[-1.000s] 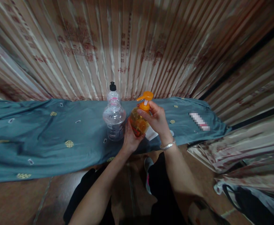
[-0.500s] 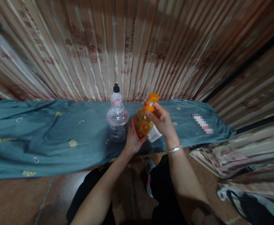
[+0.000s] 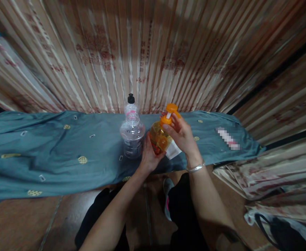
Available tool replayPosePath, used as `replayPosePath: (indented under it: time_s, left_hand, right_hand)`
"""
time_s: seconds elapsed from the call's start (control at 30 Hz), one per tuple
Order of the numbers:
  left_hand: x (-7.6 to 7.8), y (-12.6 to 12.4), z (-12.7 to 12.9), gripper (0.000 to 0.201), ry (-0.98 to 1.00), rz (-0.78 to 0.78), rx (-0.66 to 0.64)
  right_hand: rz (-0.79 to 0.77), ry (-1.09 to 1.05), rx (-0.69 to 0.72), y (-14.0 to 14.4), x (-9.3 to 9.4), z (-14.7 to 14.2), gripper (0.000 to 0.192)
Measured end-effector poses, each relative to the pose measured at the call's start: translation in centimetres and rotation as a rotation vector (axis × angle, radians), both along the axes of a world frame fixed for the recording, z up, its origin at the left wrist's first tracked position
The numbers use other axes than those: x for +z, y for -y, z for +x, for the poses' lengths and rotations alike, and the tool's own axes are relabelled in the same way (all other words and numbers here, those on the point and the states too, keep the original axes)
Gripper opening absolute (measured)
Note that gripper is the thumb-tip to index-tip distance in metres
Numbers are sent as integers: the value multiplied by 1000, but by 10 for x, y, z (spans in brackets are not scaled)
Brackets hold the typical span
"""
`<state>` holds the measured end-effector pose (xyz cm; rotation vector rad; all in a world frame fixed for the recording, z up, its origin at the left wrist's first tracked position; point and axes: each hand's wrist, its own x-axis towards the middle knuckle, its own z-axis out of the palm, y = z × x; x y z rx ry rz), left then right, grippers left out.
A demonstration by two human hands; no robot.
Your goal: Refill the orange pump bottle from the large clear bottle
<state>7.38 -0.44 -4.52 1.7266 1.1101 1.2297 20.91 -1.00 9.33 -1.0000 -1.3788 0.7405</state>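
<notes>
1. Head view: the right hand [image 3: 180, 132] covers part of the orange pump [image 3: 171, 107], and its spout is partly lost behind the fingers. The left hand [image 3: 152, 155] hides the lower side of the amber bottle [image 3: 157, 131], so I cannot tell whether its base touches the cloth [image 3: 103, 146].
2. A white piece [image 3: 174, 150] shows only partly past the bottle and right hand. A patch on the cloth's right part is pixelated [image 3: 227, 138] and unreadable, and a dark-and-white bag [image 3: 283, 228] is cut off at lower right.
3. One second ago the spout pointed left; now it is turned to the right. The left hand keeps its hold on the bottle, which remains just right of the clear bottle [image 3: 132, 134].
4. The left hand is wrapped around the amber bottle's body; the right thumb and fingers pinch the pump near its collar.
5. The amber bottle looks yellow-orange throughout; whether that is liquid or tinted plastic is unclear. The clear bottle stands upright, its contents hard to make out, partly hiding a black-capped bottle [image 3: 131, 108] behind it.
</notes>
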Motion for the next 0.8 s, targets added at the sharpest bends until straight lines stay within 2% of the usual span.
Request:
replayPosePath:
  time_s: [0.13,0.23,0.33,0.43,0.53,0.7,0.8]
  left_hand:
    - [2,1,0,126,6,-4,-6]
    - [4,2,-1,123,13,-1,-16]
    - [4,2,-2,123,17,-4,-15]
    - [2,2,-2,124,18,-14,-7]
    - [1,3,-2,123,21,-18,-5]
    - [0,4,-4,122,35,-17,-5]
    - [-1,3,-3,123,46,-15,-5]
  right_hand:
    - [6,-47,-117,-3,-4,-4,59]
    - [-17,-17,-29,-3,-4,2,51]
    - [-21,-17,61,-2,-3,5,52]
    - [-4,-87,-18,-3,-6,1,62]
    - [-10,-106,-95,-4,-7,-4,59]
    - [-45,-12,67,0,1,0,49]
    - [-22,-41,19,1,0,-4,56]
